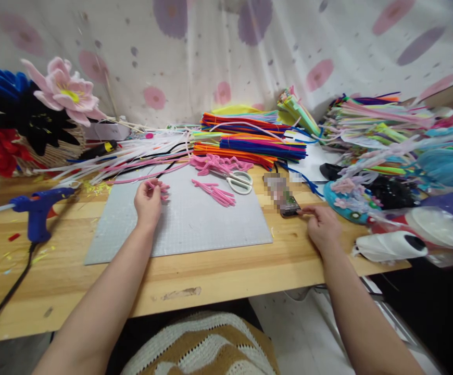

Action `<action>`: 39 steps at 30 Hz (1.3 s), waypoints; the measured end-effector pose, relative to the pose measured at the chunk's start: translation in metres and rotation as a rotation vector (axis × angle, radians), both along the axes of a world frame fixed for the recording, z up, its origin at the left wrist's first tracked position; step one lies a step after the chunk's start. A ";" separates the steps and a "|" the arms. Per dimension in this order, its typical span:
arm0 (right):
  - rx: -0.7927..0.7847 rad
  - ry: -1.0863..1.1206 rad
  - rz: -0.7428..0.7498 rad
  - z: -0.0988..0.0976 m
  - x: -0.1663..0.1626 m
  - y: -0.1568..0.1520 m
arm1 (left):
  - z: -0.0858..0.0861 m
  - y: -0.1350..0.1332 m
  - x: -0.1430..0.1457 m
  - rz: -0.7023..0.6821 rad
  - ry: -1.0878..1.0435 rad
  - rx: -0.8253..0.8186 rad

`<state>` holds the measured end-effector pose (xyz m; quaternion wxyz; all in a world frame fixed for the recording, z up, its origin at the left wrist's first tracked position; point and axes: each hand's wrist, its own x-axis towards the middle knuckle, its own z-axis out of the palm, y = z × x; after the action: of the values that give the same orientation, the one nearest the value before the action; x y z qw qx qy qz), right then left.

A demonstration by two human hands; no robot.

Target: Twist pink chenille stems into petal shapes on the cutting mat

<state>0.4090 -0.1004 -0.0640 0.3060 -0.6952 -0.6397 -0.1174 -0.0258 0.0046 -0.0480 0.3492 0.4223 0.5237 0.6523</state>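
Observation:
My left hand (pixel 148 200) rests on the grey cutting mat (pixel 187 224), fingers closed round a small bent pink pipe-cleaner piece (pixel 163 187). Over on the wooden table, my right hand (pixel 320 224) reaches a fingertip to the near end of a phone (pixel 281 194), its fingers loosely curled and holding nothing. More pink pipe-cleaner pieces (pixel 214 191) lie in the middle of the mat. White-handled scissors (pixel 239 181) sit at the mat's far edge beside a pink pipe-cleaner cluster (pixel 211 164).
A blue glue gun (pixel 37 205) with a black cord stands at the left. Stacks of coloured pipe cleaners (pixel 250 140) fill the back. Fabric flowers in a basket (pixel 35 109) are far left. A white roll (pixel 390 246) and craft clutter crowd the right edge.

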 end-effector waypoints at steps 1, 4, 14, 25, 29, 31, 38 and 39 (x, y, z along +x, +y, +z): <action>0.003 0.002 -0.001 0.000 0.000 0.000 | 0.000 0.000 0.000 0.001 0.000 0.000; 0.009 0.004 -0.026 -0.001 0.000 0.000 | 0.001 0.000 0.000 0.003 0.004 -0.003; 0.000 0.016 -0.032 0.000 -0.001 -0.001 | 0.004 -0.002 0.002 0.014 0.008 -0.010; 0.016 0.000 -0.024 -0.001 0.000 0.000 | 0.004 -0.002 0.001 0.009 0.020 -0.016; 0.012 0.002 -0.042 -0.001 -0.001 0.002 | 0.003 -0.001 0.000 0.012 0.020 -0.015; 0.005 0.006 -0.048 0.001 -0.002 0.003 | 0.003 -0.001 0.000 0.012 0.020 -0.012; -0.017 0.006 -0.019 0.005 -0.005 0.009 | 0.003 -0.001 0.000 0.018 0.014 0.000; -0.020 0.009 -0.014 0.006 -0.006 0.010 | 0.003 -0.001 0.000 0.019 0.011 -0.001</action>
<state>0.4031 -0.0900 -0.0579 0.3013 -0.7032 -0.6345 -0.1101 -0.0259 0.0034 -0.0451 0.3405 0.4208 0.5299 0.6528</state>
